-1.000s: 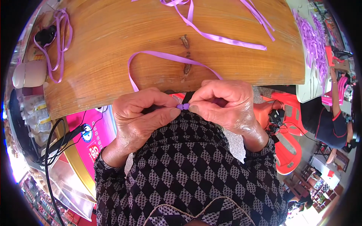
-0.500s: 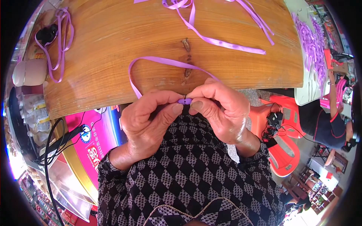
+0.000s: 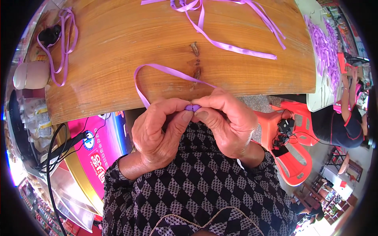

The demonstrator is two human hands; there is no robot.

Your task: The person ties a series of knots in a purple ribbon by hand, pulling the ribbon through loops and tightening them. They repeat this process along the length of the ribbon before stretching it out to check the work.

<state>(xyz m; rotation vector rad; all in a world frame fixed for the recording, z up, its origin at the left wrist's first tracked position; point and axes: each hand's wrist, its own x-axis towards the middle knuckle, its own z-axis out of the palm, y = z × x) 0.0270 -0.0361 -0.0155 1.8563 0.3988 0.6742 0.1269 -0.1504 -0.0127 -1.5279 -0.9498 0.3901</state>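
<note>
Both of my hands are close together at the table's near edge, thumb and forefinger of each pinched on a small purple plastic buckle. My left hand grips its left end and my right hand its right end, the fingertips nearly meeting. Fingers cover most of the buckle, so how its halves sit is hard to make out. A purple lanyard strap loops over the table from behind one hand to the other.
More purple straps lie across the wooden table. At the left are a strap with a black object and a pale rounded container. A purple strap pile covers a side table. An orange stool bears black cables. Another person is at far right.
My fingertips have come closer together, and less of the buckle shows between them. Both hands have shifted slightly, the strap loop sagging a little toward me. The other person's arms have moved.
</note>
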